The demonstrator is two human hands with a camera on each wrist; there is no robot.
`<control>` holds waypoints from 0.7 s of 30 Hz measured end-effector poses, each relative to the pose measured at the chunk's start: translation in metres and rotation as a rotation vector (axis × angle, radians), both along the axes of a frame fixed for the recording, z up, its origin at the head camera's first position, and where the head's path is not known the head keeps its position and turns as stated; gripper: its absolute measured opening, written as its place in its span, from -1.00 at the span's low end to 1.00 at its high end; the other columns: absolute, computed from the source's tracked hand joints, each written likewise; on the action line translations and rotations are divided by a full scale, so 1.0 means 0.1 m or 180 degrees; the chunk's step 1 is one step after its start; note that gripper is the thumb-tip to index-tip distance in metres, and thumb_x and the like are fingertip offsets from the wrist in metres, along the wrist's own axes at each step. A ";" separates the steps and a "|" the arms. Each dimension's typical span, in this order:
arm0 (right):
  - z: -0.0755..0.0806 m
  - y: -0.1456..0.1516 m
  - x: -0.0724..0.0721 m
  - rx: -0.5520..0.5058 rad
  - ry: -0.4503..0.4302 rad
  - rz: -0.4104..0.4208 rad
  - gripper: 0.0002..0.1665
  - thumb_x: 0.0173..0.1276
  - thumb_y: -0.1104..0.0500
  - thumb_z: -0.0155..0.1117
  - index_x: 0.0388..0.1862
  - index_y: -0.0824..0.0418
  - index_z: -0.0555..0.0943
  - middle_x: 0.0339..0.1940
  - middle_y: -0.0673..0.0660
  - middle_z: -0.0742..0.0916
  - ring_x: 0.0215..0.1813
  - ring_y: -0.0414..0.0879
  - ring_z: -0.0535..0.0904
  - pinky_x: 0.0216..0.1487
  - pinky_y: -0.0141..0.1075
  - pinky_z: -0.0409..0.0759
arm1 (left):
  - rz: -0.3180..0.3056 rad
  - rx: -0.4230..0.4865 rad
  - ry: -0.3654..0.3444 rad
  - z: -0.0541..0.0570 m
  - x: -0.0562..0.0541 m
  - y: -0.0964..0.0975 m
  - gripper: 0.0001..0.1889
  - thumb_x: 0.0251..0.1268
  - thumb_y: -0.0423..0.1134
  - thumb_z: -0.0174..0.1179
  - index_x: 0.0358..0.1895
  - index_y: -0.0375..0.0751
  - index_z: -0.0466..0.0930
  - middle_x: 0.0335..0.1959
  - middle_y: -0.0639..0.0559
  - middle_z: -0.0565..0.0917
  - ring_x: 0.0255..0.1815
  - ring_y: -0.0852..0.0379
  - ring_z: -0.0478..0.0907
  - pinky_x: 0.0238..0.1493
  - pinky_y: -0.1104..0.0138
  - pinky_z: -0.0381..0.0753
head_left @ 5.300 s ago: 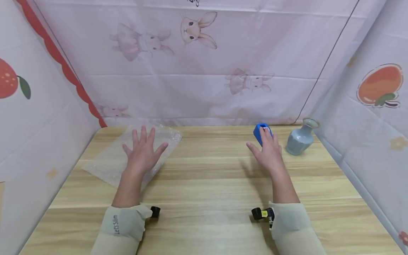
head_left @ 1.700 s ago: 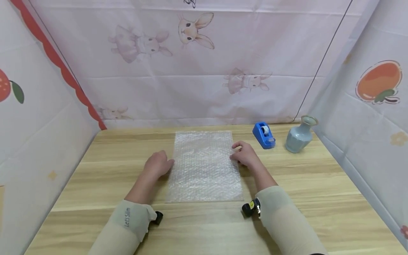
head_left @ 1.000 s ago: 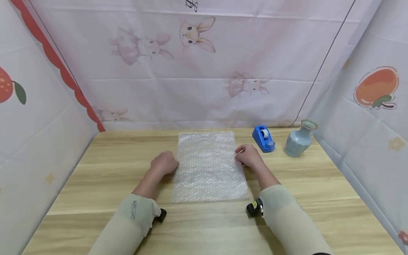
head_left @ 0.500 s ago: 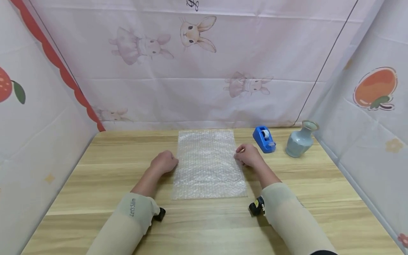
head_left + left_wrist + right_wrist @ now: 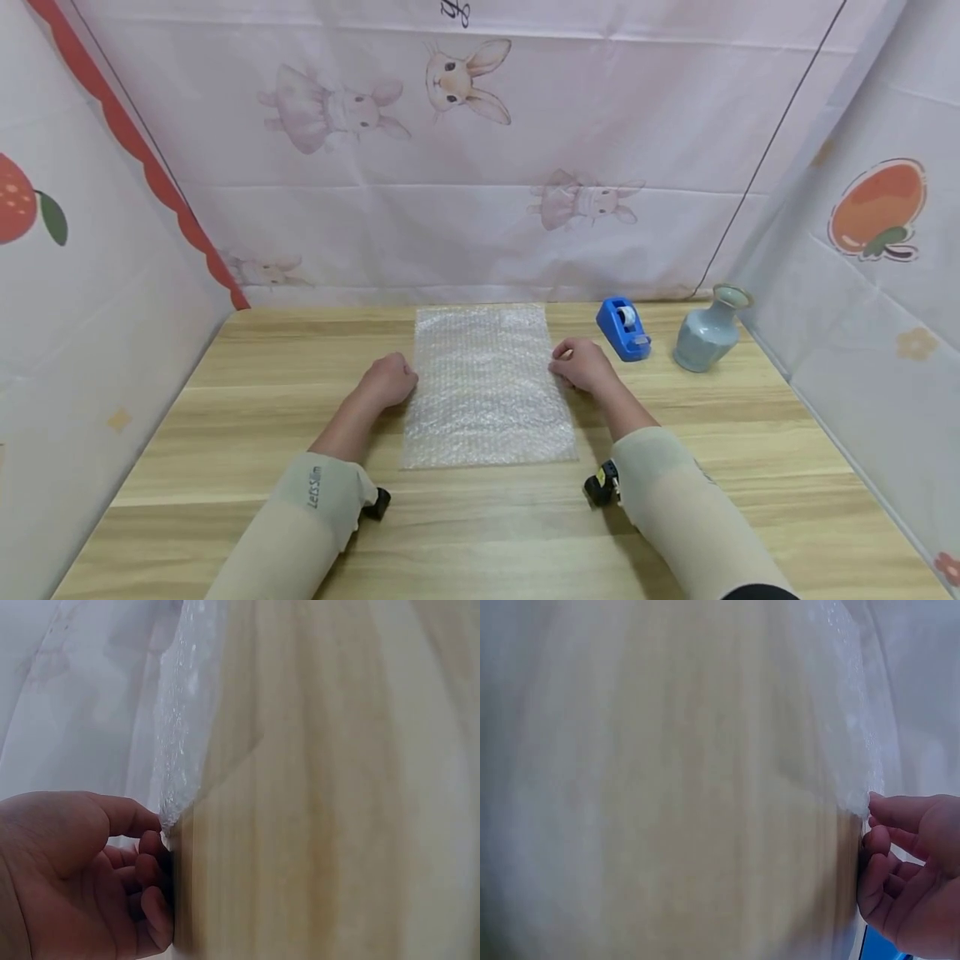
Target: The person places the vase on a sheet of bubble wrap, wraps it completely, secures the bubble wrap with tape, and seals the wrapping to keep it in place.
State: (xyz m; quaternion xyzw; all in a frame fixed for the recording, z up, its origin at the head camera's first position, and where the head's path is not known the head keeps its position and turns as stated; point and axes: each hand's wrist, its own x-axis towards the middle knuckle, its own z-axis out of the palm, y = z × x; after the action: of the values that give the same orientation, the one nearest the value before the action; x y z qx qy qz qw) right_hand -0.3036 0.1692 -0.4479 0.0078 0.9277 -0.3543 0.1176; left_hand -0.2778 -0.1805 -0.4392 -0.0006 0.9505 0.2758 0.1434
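Note:
A clear sheet of bubble wrap [image 5: 486, 392] lies flat in the middle of the wooden table. At its left edge my left hand [image 5: 386, 381] pinches the sheet between thumb and forefinger, the other fingers curled under. My right hand [image 5: 585, 367] pinches the opposite edge in the same way. Both wrist views show the edge of the bubble wrap [image 5: 184, 720] at the fingertips, and in the right one my right hand [image 5: 915, 870] has its thumb and forefinger together on it.
A blue tape dispenser [image 5: 622, 329] stands just beyond my right hand. Right of it, near the table's right edge, is a pale blue-green vase [image 5: 707, 333]. Printed cloth walls [image 5: 480, 242] close off the back and both sides of the wooden table [image 5: 480, 533].
Earlier both hands were spread open, with the bubble wrap at the left. It now lies squared in the middle, pinched at both sides. Over the last second it has shifted slightly left.

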 end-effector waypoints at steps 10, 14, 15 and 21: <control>0.28 0.34 0.19 -0.0362 0.0115 0.0097 -0.55 0.46 -0.01 0.19 0.11 0.31 0.57 -0.31 0.30 0.71 -0.43 0.01 0.64 -0.38 -0.18 0.65 | -0.0024 0.0114 0.0004 0.01 0.03 0.02 -0.69 0.44 -0.08 -0.03 -0.09 -0.31 0.41 -0.20 -0.17 0.55 -0.20 -0.06 0.49 -0.20 0.19 0.48; 0.49 0.78 0.34 -0.0448 0.0428 -0.0156 -0.45 0.44 -0.11 0.19 0.06 0.35 0.60 -0.26 0.34 0.70 -0.43 -0.02 0.62 -0.39 -0.18 0.66 | -0.0026 0.0141 -0.0018 0.00 0.04 -0.01 -0.59 0.41 0.03 0.04 -0.07 -0.32 0.39 -0.20 -0.18 0.53 -0.20 -0.07 0.48 -0.21 0.21 0.46; 0.54 0.91 0.39 -0.0459 0.0485 -0.0269 -0.41 0.42 -0.17 0.19 0.02 0.36 0.60 -0.31 0.30 0.70 -0.46 -0.05 0.60 -0.41 -0.20 0.65 | -0.0026 0.0141 -0.0027 -0.01 0.04 -0.01 -0.59 0.40 0.03 0.04 -0.08 -0.32 0.38 -0.21 -0.18 0.52 -0.21 -0.07 0.48 -0.22 0.21 0.45; 0.71 1.71 0.61 -0.0368 0.1013 -0.1593 -0.32 0.21 -0.41 0.26 -0.39 0.23 0.53 -0.63 -0.11 0.54 -0.55 -0.20 0.42 -0.56 -0.28 0.43 | -0.0105 0.0149 -0.0023 -0.04 0.01 0.02 -0.61 0.39 0.01 0.02 -0.10 -0.32 0.38 -0.21 -0.17 0.52 -0.19 -0.06 0.48 -0.22 0.23 0.45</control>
State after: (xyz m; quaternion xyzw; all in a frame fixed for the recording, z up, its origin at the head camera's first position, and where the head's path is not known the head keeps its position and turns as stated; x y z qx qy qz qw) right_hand -0.2426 0.3402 -0.3766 0.1739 0.8820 -0.4212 -0.1201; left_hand -0.2770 -0.1786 -0.4432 0.0174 0.9431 0.2955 0.1513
